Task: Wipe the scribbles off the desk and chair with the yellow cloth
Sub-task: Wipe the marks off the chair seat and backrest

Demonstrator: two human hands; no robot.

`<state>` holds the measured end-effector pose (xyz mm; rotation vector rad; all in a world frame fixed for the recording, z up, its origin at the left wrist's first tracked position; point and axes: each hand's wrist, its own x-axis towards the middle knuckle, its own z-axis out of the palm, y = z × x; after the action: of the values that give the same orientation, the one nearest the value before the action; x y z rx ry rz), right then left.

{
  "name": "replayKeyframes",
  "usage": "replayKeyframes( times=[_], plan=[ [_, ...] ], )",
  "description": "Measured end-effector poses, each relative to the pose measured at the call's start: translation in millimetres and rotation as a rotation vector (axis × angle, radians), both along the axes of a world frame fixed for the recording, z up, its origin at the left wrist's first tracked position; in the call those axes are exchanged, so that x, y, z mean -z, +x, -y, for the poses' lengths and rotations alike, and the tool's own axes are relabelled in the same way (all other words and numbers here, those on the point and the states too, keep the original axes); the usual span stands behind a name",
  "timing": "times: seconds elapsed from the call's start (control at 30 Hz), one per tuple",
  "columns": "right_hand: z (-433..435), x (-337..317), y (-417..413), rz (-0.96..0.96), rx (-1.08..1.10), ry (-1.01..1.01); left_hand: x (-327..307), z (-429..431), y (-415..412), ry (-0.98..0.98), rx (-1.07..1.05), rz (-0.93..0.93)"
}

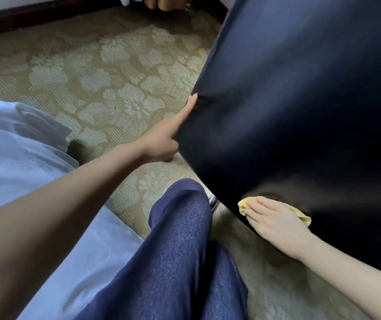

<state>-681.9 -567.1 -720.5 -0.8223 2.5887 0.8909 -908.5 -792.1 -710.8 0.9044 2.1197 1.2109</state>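
The dark, shiny chair (300,100) fills the right half of the head view. My right hand (275,220) lies flat with straight fingers on the yellow cloth (304,217), pressing it against the chair's lower edge. Only the cloth's two ends show beyond the hand. My left hand (166,137) grips the chair's left edge, thumb lying along the front and the fingers hidden behind it. No scribbles are visible on the dark surface. The desk is out of view.
A patterned beige carpet (92,77) covers the floor. My leg in blue jeans (180,239) is raised at centre bottom, and a light blue garment (23,162) lies at the left. A shiny metal chair part (213,202) shows by my knee. A dark baseboard (34,17) runs along the far wall.
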Motion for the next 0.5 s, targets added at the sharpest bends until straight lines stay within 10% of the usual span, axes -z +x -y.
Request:
replayKeyframes(
  times=[0.5],
  plan=[
    [65, -68, -148, -0.484, -0.030, -0.207, 26, 37, -37, -0.433, 0.179, -0.639]
  ],
)
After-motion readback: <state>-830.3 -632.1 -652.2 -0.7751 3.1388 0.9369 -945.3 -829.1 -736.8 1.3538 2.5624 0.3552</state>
